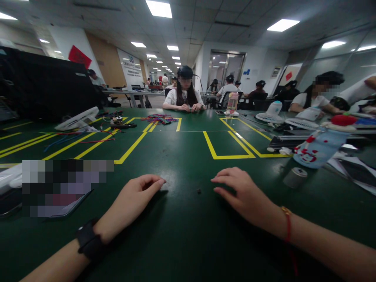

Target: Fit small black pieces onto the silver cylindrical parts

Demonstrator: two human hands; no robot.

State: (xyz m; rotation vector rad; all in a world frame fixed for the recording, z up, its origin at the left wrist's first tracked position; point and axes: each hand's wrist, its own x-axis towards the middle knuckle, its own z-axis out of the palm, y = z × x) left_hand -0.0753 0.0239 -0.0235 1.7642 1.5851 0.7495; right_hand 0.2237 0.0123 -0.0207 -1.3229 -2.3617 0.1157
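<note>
A very small dark piece (199,191) lies on the green tabletop (185,227) between my two hands, too small to name. To its left, my left hand (138,199) has thumb and fingertips closed in a pinch; whatever they may hold cannot be made out. A black band (89,238) is round that wrist. On the other side, my right hand (242,192) holds nothing, its thumb and fingers apart and its fingertips nearer to the small piece. A red cord bracelet (288,223) circles the right wrist.
A grey metal cylinder (295,178) and a blue bottle with red figures (320,147) stand right. Yellow tape (235,157) marks the table. Loose wires (161,119) and a white fan (78,118) lie farther off. A person (185,94) sits opposite.
</note>
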